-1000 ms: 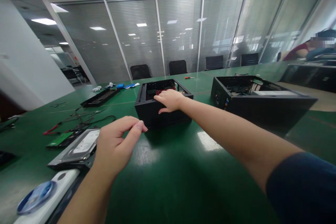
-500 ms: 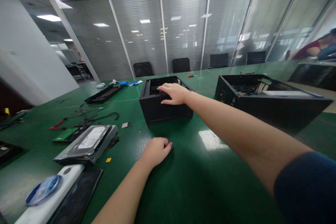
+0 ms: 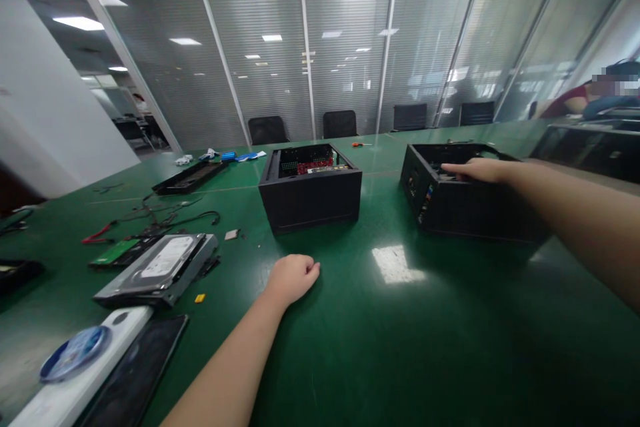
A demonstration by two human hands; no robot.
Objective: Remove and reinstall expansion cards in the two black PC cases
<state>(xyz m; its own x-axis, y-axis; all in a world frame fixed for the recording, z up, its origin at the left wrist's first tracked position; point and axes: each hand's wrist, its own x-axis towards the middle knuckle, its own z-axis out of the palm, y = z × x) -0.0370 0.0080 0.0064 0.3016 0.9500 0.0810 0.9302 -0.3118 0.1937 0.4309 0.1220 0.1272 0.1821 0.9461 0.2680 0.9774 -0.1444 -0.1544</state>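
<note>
Case (image 3: 480,213) lies just under the outstretched right hand (image 3: 481,170)

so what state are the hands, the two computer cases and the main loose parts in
left hand: curled, on or just above the green table
right hand: over the right computer case, grip partly hidden
right computer case: open at the top
middle computer case: open at the top, red board visible inside
hard drive: lying label side up
cables: loose, tangled
orange-handled screwdriver: lying down
</note>
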